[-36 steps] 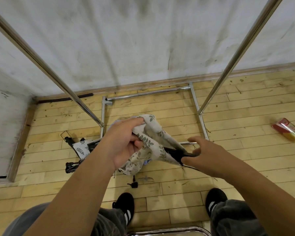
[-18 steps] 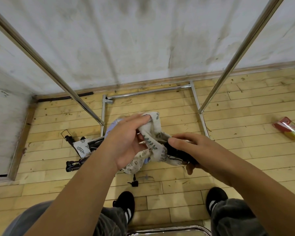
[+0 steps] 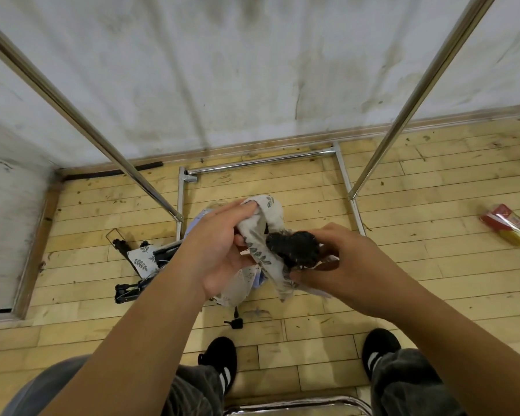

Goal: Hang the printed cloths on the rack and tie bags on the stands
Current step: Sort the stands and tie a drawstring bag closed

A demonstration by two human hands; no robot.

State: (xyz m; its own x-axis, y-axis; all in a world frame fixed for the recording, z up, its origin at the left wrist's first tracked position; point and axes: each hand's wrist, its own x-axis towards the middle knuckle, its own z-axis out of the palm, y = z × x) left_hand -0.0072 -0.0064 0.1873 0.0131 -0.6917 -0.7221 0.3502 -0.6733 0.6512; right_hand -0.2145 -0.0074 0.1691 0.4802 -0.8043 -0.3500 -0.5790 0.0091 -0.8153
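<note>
- Left hand (image 3: 219, 250) has its fingers clenched on the leaf-print cloth (image 3: 269, 207), held above the rack (image 3: 261, 162) base.
- Right hand (image 3: 342, 265) has its fingers curled round a black bundle (image 3: 294, 246), touching that cloth.
- Second cloth (image 3: 141, 258) lies on the floor, just left of the rack base.

Polished metal tubes of a rack (image 3: 419, 94) gleam against a matt, stained painted wall (image 3: 222, 70). The leaf-printed cloth (image 3: 261, 256) is a soft, matt woven fabric; the black bundle (image 3: 294, 247) against it looks coarse and fuzzy. The floor (image 3: 433, 235) is pale wooden boards, lightly sheened and scuffed. A packet (image 3: 509, 225) lying on it is glossy plastic film.
</note>
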